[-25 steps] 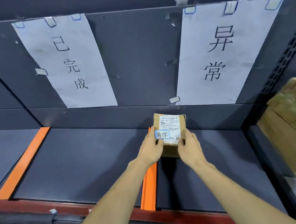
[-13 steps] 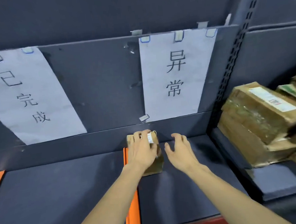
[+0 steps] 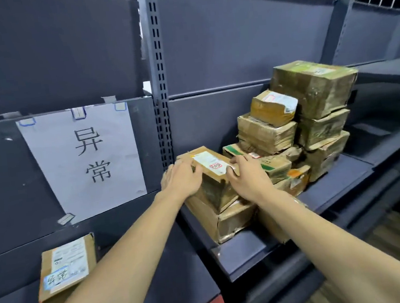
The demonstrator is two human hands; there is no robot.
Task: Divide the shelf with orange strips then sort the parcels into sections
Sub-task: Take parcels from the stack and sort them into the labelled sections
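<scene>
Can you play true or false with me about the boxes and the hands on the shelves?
1. Both hands are on the same box. True: the left hand and the right hand sit on either side of the labelled box.
2. That box lies on the bare shelf. False: it rests on top of another cardboard box.
3. A small parcel lies below the paper sign. True.
4. The paper sign is orange. False: it is white with black writing.
5. The pile of boxes is left of the upright post. False: it is on the right.
</scene>
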